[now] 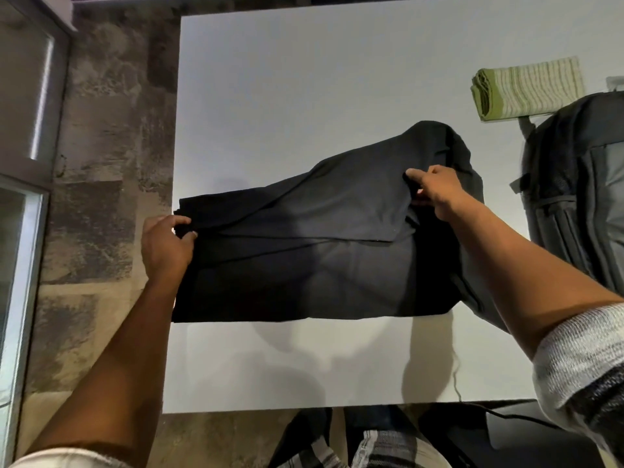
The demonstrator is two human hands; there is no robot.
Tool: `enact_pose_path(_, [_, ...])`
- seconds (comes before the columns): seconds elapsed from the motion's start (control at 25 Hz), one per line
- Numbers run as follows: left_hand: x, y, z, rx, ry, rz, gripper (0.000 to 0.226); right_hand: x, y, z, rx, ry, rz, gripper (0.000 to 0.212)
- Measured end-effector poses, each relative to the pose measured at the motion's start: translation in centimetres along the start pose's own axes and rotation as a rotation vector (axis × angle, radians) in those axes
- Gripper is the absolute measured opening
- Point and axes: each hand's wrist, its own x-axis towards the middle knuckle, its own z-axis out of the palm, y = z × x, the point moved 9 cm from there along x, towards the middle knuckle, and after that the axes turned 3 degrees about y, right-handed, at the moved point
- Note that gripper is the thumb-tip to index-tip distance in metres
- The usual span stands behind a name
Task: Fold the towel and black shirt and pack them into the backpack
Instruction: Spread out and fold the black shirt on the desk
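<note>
Black shirt (304, 251) lies on the counter (304, 79); left grip (165, 244) pinches its 9 o'clock edge; right grip (435, 190) pinches a fold toward 2 o'clock.

The light is soft and a bit dim. The white worktop (304, 79) looks gray-blue, brighter at the near edge. Big soft shadows lie on it below the black shirt (304, 265). The shirt is so dark that its folds are hard to see, but a pale patch of light shows in its middle. The edges of the view bend, and the sleeve (580, 359) at the right looks blurry.
</note>
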Motion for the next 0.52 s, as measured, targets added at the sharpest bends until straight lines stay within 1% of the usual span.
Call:
enact_pose_path(0.04, [0.3,0.1,-0.5,0.015,0.031,0.043,0.021,-0.1,0.1,0.2,-0.009,-0.007,0.007,0.041])
enact_pose_path(0.08, [0.4,0.6,-1.1,0.01,0.056,0.084,0.02,-0.1,0.1,0.3,-0.005,-0.001,0.012,0.035])
enact_pose_path(0.12, [0.4,0.9,-1.8,-0.03,0.079,0.091,0.023,-0.3,0.0,0.4,0.006,0.002,0.015,0.027])
enact_pose_path(0.2, [0.6,0.9,-2.9,-0.228,0.104,-0.026,0.028,-0.4,-0.3,0.2,0.027,0.012,0.012,0.015])
enact_pose_path(0.24, [0.8,0.7,-3.2,-0.332,0.111,-0.082,0.027,-0.5,-0.6,0.1,0.04,0.013,0.003,0.014])
enact_pose_path(0.32, [1.6,0.3,-3.8,-0.485,0.135,-0.11,0.017,-0.7,-0.9,-0.2,0.054,0.026,-0.013,0.018])
enact_pose_path(0.4, [2.5,0.3,-4.0,-0.508,0.14,-0.103,0.015,-0.9,-1.2,-0.8,0.044,0.049,-0.036,0.014])
enact_pose_path(0.52, [4.3,-0.5,-3.0,-0.38,0.079,-0.164,0.028,-1.6,-1.7,-1.5,-0.004,0.078,-0.086,0.01])
